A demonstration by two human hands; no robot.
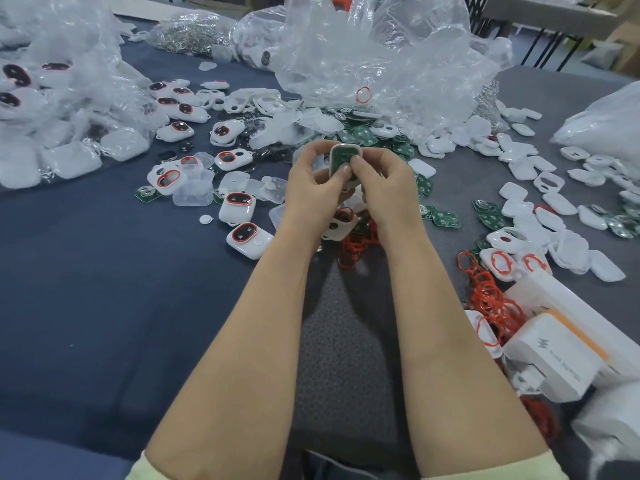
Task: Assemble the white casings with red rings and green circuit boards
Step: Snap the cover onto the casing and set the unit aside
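Finished units, red rings already fitted, lie on the blue table cover at 8 o'clock from the work point.

The left hand pinches the left edge of the white casing: fingers curled behind it, thumb on the front. The casing is held off the table at the centre of the view, open side toward the camera, with a green circuit board lying inside it. The right hand pinches the right edge the same way, its thumb on the lower part of the board.

Step in hand, as judged: seating the board.
- Support the casing from behind with the fingers of both hands.
- Press with both thumbs evenly, so that the board goes down flat and does not tilt.
- Whether the board is fully seated cannot be told here; check that it sits level inside the rim.

Loose circuit boards lie at 4 o'clock from the casing. Spare red rings are heaped further out at 4 o'clock.
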